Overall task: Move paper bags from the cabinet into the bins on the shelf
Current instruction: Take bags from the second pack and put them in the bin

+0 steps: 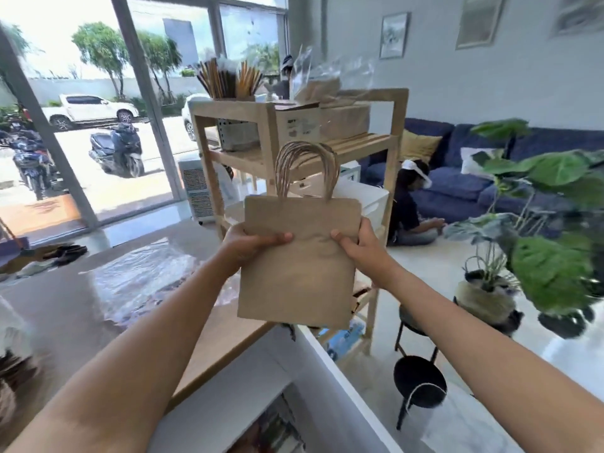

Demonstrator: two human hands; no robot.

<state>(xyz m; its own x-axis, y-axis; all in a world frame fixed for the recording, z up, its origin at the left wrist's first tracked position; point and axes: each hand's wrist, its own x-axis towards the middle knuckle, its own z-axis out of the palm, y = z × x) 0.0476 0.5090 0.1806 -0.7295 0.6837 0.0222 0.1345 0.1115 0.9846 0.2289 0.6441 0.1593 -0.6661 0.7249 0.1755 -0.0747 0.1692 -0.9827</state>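
A flat stack of brown paper bags with twisted paper handles pointing up is held upright in front of me. My left hand grips its left edge and my right hand grips its right edge, thumbs on the front. Right behind the bags stands the wooden shelf. A white bin sits on its middle level, partly hidden by the bags. The white cabinet is below my arms, and its open inside shows at the bottom of the view.
A wooden counter with clear plastic sheeting lies at left. The shelf top holds a grey perforated bin, straws and boxes. A person sits on the floor by a blue sofa. A black stool and a potted plant stand at right.
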